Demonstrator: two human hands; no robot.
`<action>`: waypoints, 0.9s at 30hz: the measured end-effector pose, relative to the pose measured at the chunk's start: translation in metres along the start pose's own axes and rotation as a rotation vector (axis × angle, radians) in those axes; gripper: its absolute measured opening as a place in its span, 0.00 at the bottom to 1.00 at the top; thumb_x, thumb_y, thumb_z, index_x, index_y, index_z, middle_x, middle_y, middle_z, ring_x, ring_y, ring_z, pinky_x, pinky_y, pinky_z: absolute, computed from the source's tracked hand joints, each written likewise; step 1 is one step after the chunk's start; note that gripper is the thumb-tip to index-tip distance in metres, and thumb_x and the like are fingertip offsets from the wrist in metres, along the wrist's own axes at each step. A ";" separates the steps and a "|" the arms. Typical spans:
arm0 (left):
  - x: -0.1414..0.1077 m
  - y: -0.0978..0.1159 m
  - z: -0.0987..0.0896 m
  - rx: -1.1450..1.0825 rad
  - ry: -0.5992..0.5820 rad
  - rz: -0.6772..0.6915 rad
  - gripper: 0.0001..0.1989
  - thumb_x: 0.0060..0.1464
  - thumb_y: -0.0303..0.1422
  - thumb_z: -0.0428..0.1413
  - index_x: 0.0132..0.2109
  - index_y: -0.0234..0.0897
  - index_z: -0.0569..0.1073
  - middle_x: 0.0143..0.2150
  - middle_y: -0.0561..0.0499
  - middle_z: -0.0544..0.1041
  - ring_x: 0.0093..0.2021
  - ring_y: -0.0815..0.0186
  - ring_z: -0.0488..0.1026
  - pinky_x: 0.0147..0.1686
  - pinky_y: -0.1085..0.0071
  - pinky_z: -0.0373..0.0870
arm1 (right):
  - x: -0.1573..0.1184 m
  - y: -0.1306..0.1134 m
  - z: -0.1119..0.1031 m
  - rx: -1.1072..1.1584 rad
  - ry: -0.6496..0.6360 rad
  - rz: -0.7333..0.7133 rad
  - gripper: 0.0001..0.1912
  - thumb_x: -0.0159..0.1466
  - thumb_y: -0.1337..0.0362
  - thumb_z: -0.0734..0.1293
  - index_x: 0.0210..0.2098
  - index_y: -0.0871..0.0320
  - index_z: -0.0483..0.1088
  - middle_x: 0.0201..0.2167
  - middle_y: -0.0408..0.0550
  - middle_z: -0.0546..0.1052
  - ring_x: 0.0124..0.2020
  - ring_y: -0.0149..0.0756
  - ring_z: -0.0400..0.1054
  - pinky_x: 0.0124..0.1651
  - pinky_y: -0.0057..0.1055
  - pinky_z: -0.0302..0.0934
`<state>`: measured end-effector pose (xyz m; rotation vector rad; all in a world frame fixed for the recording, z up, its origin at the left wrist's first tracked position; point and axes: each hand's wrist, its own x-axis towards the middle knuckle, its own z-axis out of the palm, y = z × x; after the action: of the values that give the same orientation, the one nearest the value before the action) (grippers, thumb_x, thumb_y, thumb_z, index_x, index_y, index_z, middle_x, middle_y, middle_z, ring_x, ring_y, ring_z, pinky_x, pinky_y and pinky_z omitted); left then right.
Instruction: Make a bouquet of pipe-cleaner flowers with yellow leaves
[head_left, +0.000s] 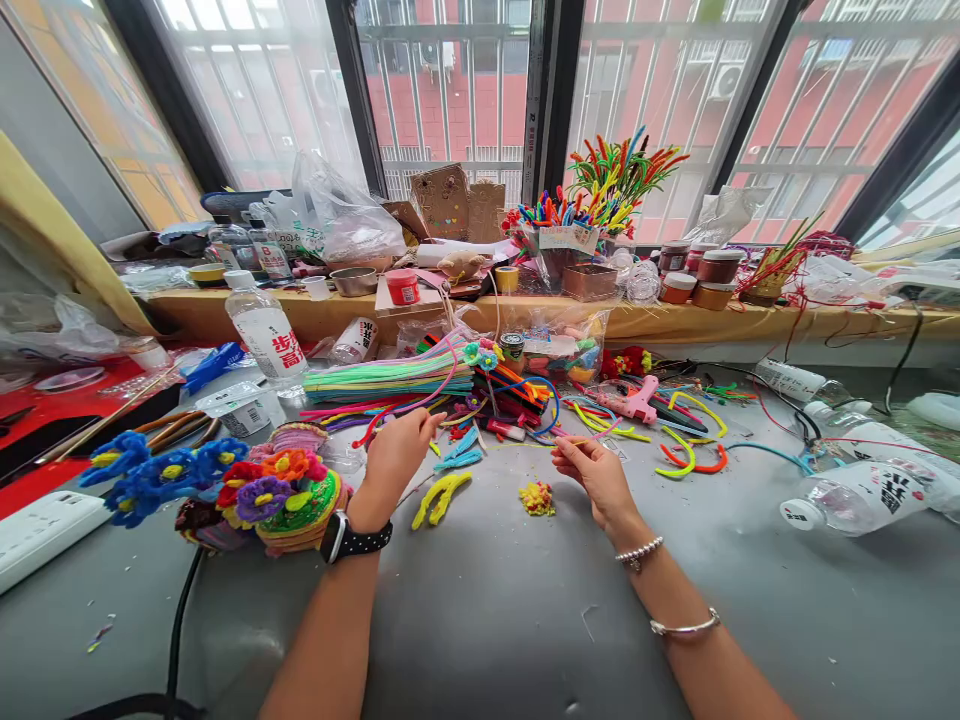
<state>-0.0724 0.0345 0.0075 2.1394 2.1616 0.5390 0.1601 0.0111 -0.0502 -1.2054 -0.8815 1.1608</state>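
Observation:
My left hand [400, 452], with a watch on its wrist, reaches over the near edge of a bundle of pastel pipe cleaners [390, 374]; its fingers bend forward, and what they may touch is hidden. My right hand [592, 474] has thumb and forefinger pinched together at a thin pink strand [606, 430]. Between the hands lie a small yellow and red fuzzy clump [537, 498] and a bent yellow-green piece [441, 499]. Light blue pieces [459, 452] rest just behind. Fuzzy flowers [262, 498] in blue, purple, red and orange stand beside my left wrist.
A pink glue gun [632, 401] lies behind my right hand. Plastic bottles [870, 495] lie at the right, and another bottle [266, 335] stands at the back left. A white power strip [46, 536] sits at the left edge. Jars and craft stems line the window ledge [450, 312].

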 end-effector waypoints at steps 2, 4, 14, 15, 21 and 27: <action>0.001 -0.001 0.003 -0.046 0.075 -0.014 0.10 0.54 0.34 0.44 0.38 0.36 0.68 0.28 0.49 0.74 0.29 0.65 0.70 0.25 0.74 0.58 | 0.001 0.001 -0.001 -0.069 -0.039 -0.021 0.16 0.44 0.55 0.69 0.26 0.62 0.70 0.21 0.45 0.74 0.23 0.30 0.69 0.29 0.28 0.66; 0.002 -0.004 0.007 -0.083 0.146 0.001 0.11 0.51 0.29 0.47 0.43 0.35 0.66 0.33 0.48 0.74 0.34 0.65 0.70 0.29 0.74 0.61 | 0.002 0.002 -0.003 -0.154 -0.079 -0.051 0.14 0.46 0.57 0.68 0.26 0.62 0.70 0.22 0.46 0.74 0.23 0.32 0.70 0.30 0.30 0.66; 0.023 0.019 0.027 -0.352 0.058 0.033 0.10 0.50 0.32 0.49 0.36 0.36 0.72 0.36 0.48 0.76 0.36 0.65 0.72 0.35 0.74 0.65 | 0.008 0.005 -0.013 -0.714 -0.049 -0.337 0.06 0.52 0.68 0.62 0.26 0.60 0.71 0.28 0.49 0.75 0.31 0.39 0.68 0.39 0.36 0.60; 0.029 0.024 0.032 -0.370 0.055 0.022 0.10 0.50 0.32 0.49 0.38 0.36 0.72 0.37 0.49 0.76 0.36 0.66 0.72 0.35 0.74 0.65 | 0.009 0.006 -0.013 -0.761 -0.048 -0.359 0.07 0.52 0.69 0.61 0.27 0.60 0.71 0.29 0.50 0.75 0.32 0.39 0.68 0.39 0.35 0.60; 0.064 0.046 0.060 -0.431 0.026 -0.077 0.15 0.51 0.36 0.48 0.42 0.32 0.71 0.38 0.45 0.77 0.28 0.68 0.74 0.29 0.76 0.65 | 0.008 0.007 -0.013 -0.988 -0.032 -0.433 0.10 0.55 0.72 0.58 0.29 0.59 0.71 0.32 0.49 0.75 0.35 0.39 0.67 0.40 0.34 0.59; 0.078 0.063 0.066 -0.384 0.097 -0.150 0.17 0.48 0.41 0.51 0.39 0.33 0.73 0.38 0.40 0.76 0.40 0.57 0.72 0.32 0.69 0.63 | 0.006 0.003 -0.011 -1.120 -0.018 -0.474 0.11 0.56 0.72 0.60 0.31 0.57 0.72 0.34 0.49 0.76 0.37 0.40 0.67 0.40 0.33 0.59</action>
<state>0.0032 0.1231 -0.0204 1.7687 2.0357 0.9700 0.1716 0.0143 -0.0554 -1.6949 -1.8227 0.2205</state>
